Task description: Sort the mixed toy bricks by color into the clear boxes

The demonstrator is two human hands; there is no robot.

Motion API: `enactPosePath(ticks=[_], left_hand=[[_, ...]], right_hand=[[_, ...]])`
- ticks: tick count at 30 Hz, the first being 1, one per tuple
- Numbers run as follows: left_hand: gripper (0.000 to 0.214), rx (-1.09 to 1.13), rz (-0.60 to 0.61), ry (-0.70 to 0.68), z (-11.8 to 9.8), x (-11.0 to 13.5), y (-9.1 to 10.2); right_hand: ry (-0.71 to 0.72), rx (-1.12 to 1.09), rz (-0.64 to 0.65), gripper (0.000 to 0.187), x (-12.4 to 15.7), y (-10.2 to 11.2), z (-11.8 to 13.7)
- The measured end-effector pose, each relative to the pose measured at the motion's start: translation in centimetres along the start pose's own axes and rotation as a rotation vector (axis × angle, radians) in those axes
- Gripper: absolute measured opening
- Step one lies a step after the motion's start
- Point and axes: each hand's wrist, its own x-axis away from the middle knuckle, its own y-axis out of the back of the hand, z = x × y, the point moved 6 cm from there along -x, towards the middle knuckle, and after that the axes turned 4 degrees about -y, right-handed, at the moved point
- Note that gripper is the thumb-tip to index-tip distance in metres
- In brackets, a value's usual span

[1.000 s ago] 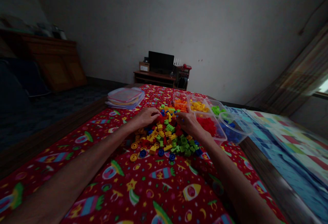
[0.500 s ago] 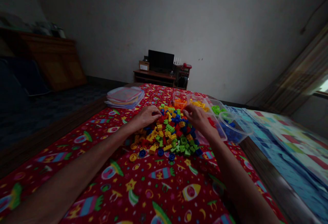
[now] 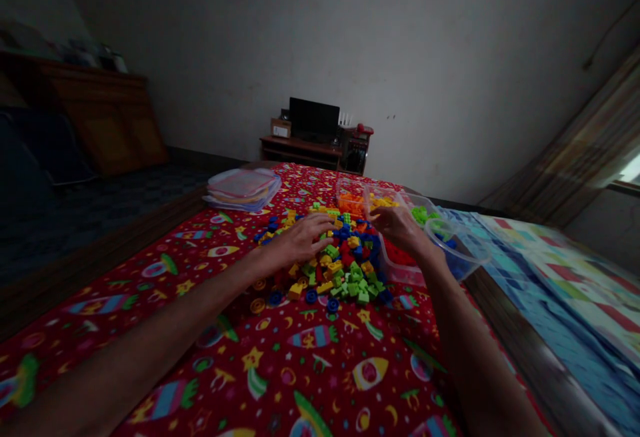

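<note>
A heap of plastic building blocks [image 3: 350, 280] in yellow, green, blue and red lies on a red patterned cloth [image 3: 310, 363]. Over the heap's middle, my left hand [image 3: 303, 240] has its thumb apart from its stretched fingers and shows nothing held. My right hand [image 3: 400, 227] is at the heap's right side, above the near edge of the sorting boxes. Its fingertips are drawn together, and whatever they hold is too small to make out. Behind it are clear boxes with orange blocks [image 3: 351, 205] and yellow blocks [image 3: 384, 202]; red blocks [image 3: 397, 254] sit in a box below it.
Green blocks [image 3: 424, 215] fill another clear box, and a round clear tub [image 3: 470, 257] with blue blocks stands at the right. Stacked plastic lids [image 3: 243, 190] lie at the far left of the cloth. A bed [image 3: 565, 277] adjoins on the right.
My left hand has moved right and nearer over the heap, its fingers spreading. My right hand has shifted slightly right, towards the boxes.
</note>
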Motion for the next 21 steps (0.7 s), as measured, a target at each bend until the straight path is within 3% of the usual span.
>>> enactPosePath(ticks=[2, 5, 8, 12, 16, 21], left_hand=[[0.029, -0.032, 0.044, -0.048, -0.5, 0.2, -0.9], [0.022, -0.068, 0.079, -0.051, -0.2, 0.5, -1.3], [0.015, -0.082, 0.087, -0.043, 0.6, 0.5, -1.1], [0.014, -0.081, 0.095, -0.049, 1.0, 0.6, -1.0], [0.036, -0.052, 0.031, -0.012, 0.7, 0.7, -0.9], [0.043, -0.037, 0.164, -0.100, -0.8, 0.6, -1.7]], right_hand=[[0.094, -0.016, 0.159, 0.025, 0.4, -1.3, 2.1], [0.198, 0.045, 0.249, 0.025, 0.8, -3.1, 4.1], [0.230, 0.097, 0.246, 0.027, 0.8, -4.1, 4.5], [0.210, 0.011, 0.188, 0.032, 0.5, -3.6, 3.9], [0.166, -0.177, 0.167, 0.040, -0.1, -3.2, 2.8], [0.137, -0.347, 0.188, 0.033, -0.5, -3.4, 2.6]])
